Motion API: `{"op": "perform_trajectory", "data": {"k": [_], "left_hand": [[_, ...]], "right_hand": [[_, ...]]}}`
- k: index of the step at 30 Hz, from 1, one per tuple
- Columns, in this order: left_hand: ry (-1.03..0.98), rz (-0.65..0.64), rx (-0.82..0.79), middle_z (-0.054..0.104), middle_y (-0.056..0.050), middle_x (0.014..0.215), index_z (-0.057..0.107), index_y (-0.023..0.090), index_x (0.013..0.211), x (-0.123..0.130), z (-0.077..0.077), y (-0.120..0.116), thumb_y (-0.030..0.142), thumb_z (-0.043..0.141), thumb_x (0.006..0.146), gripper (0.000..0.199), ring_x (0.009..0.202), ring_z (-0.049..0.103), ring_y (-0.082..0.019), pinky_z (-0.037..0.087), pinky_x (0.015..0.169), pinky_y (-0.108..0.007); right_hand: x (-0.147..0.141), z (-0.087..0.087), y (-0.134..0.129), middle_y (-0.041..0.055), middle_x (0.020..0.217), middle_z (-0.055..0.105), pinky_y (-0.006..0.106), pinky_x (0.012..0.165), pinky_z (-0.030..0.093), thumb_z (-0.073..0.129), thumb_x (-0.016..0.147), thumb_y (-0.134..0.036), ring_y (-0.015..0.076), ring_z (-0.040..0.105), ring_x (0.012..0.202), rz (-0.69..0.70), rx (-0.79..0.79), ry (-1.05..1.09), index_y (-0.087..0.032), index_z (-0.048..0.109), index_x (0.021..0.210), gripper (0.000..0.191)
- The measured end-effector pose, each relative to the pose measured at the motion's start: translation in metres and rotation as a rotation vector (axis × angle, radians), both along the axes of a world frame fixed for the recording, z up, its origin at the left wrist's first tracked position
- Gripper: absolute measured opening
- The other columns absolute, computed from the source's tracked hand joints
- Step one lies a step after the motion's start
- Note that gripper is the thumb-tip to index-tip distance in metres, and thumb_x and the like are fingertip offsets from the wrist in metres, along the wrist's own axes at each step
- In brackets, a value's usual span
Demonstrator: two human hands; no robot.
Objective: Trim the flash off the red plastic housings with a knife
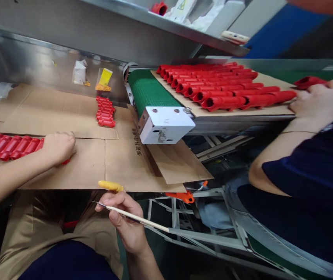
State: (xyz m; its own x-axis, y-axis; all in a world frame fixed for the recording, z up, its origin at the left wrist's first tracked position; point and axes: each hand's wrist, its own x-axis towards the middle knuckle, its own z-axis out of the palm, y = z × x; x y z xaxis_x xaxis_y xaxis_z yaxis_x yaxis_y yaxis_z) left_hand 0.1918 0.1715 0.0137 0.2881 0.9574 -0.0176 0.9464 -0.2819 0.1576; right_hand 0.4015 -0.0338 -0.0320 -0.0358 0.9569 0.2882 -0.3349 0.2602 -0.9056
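My left hand [59,147] is closed over the right end of a row of red ribbed tubes [7,147] on the cardboard [87,157]; a bit of red shows beneath its fingers. Below the cardboard's front edge, my right hand [125,217] pinches a thin pale stick [143,220] with a fine dark tip pointing left. A yellow cover [110,186] sits on its index finger. Farther back on the cardboard lies a short stack of small red parts [106,112].
A green conveyor [151,91] with a white end block [166,125] stands at centre. Rows of red tubes [224,103] lie on a board there. At right, a person's hand [324,99] touches them. Small bags [80,72] rest at the back.
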Motion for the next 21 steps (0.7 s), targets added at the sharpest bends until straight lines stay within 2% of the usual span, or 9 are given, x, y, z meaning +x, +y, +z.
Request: {"op": "perform_trajectory", "data": {"k": [2,4,7,10,12,15,18,19,21], "left_hand": [[0.024,-0.045,0.029,0.076,-0.038,0.101,0.07,0.005,0.112,0.015,0.001,0.011,0.036,0.072,0.086,0.041,0.098,0.073,-0.055,0.052,0.08,-0.054],[0.008,-0.117,0.07,0.073,-0.039,0.114,0.067,0.003,0.12,0.038,0.003,0.028,0.034,0.065,0.094,0.04,0.111,0.07,-0.053,0.05,0.088,-0.056],[-0.058,-0.219,0.126,0.066,-0.031,0.135,0.068,0.007,0.123,0.086,0.001,0.065,0.028,0.055,0.101,0.033,0.132,0.058,-0.044,0.044,0.104,-0.055],[-0.133,-0.268,0.132,0.065,-0.02,0.138,0.07,0.013,0.119,0.125,-0.004,0.096,0.033,0.062,0.101,0.028,0.137,0.052,-0.038,0.04,0.111,-0.055],[-0.185,-0.281,0.114,0.066,-0.024,0.132,0.071,0.011,0.111,0.133,-0.005,0.102,0.029,0.065,0.097,0.024,0.137,0.05,-0.041,0.038,0.111,-0.055],[-0.271,-0.281,0.051,0.07,-0.029,0.116,0.071,0.009,0.104,0.111,0.002,0.078,0.022,0.067,0.089,0.02,0.125,0.057,-0.045,0.043,0.101,-0.052],[-0.372,-0.296,-0.131,0.071,-0.012,0.08,0.072,0.017,0.097,0.066,0.012,0.017,0.025,0.072,0.081,0.017,0.077,0.069,-0.032,0.052,0.073,-0.04],[-0.455,-0.297,-0.247,0.068,-0.007,0.07,0.072,0.021,0.093,0.05,0.014,-0.008,0.032,0.071,0.083,0.015,0.064,0.066,-0.026,0.051,0.062,-0.035],[-0.881,-0.169,-0.719,0.068,-0.006,0.067,0.073,0.023,0.095,0.022,0.011,-0.06,0.048,0.08,0.079,0.031,0.055,0.064,-0.025,0.048,0.049,-0.032]], "right_hand": [[0.006,-0.001,-0.003,0.0064,0.09,0.08,0.035,0.08,0.062,0.076,0.102,-0.039,0.0207,0.077,0.085,-0.064,-0.005,-0.019,-0.024,0.079,0.105,0.015],[0.011,-0.002,-0.003,0.0054,0.085,0.08,0.033,0.075,0.062,0.076,0.102,-0.036,0.0194,0.076,0.079,-0.105,-0.031,-0.011,-0.023,0.078,0.102,0.013],[0.013,-0.003,-0.003,0.0044,0.078,0.079,0.031,0.066,0.061,0.075,0.101,-0.038,0.0184,0.075,0.068,-0.144,-0.066,-0.013,-0.022,0.076,0.099,0.017],[0.014,-0.005,-0.006,0.0033,0.069,0.077,0.035,0.069,0.062,0.072,0.103,-0.049,0.0186,0.073,0.062,-0.229,-0.087,-0.105,-0.022,0.077,0.092,0.03],[0.019,-0.007,-0.008,0.0027,0.064,0.076,0.035,0.069,0.062,0.069,0.104,-0.056,0.0177,0.071,0.057,-0.273,-0.13,-0.168,-0.021,0.076,0.084,0.04],[0.027,-0.012,-0.007,0.0014,0.065,0.074,0.029,0.058,0.06,0.073,0.1,-0.057,0.0149,0.069,0.053,-0.331,-0.24,-0.157,-0.02,0.073,0.084,0.041],[0.029,-0.013,0.002,-0.0021,0.07,0.071,0.021,0.049,0.057,0.082,0.094,-0.055,0.0114,0.067,0.051,-0.412,-0.321,-0.119,-0.02,0.072,0.102,0.038],[0.027,-0.012,0.005,-0.0037,0.07,0.069,0.019,0.045,0.054,0.084,0.091,-0.056,0.0097,0.064,0.047,-0.41,-0.341,-0.123,-0.02,0.071,0.106,0.041],[0.02,-0.007,0.012,-0.0066,0.065,0.064,0.016,0.038,0.045,0.085,0.087,-0.059,0.0066,0.054,0.04,-0.325,-0.383,-0.139,-0.02,0.069,0.104,0.045]]}}
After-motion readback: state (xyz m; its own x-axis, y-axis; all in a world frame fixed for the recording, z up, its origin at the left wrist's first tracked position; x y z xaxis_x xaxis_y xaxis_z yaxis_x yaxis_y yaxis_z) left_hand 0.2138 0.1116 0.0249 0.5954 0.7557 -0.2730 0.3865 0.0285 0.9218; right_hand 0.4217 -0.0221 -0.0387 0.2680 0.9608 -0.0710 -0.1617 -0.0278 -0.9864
